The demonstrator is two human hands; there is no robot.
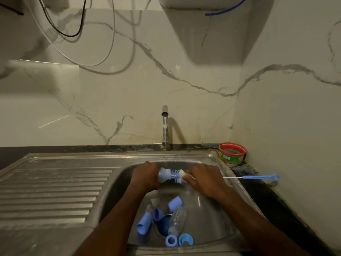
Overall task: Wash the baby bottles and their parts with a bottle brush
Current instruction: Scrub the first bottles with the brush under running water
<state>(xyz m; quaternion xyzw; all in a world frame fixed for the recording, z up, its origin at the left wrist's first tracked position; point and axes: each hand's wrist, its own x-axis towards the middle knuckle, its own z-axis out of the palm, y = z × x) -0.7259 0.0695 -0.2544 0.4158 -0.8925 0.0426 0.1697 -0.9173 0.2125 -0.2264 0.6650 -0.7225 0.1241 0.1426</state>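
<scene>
Over the steel sink (212, 224), my left hand (145, 179) grips a pale blue bottle part (163, 176). My right hand (202, 179) grips the bottle brush (178, 175), whose blue and white bristles sit at the part's open end. Water from the tap (164, 124) runs down onto them. In the basin below lie a clear baby bottle (178, 221), blue caps (175, 203) (144, 225) and blue screw rings (171, 241) (186, 240). A thin blue-handled nipple brush (258, 177) lies on the sink's right rim.
A ribbed steel drainboard (51, 189) spreads to the left of the basin. A red-rimmed green tub (232, 153) stands in the back right corner on the dark counter. Marble walls close in behind and to the right. Cables hang above.
</scene>
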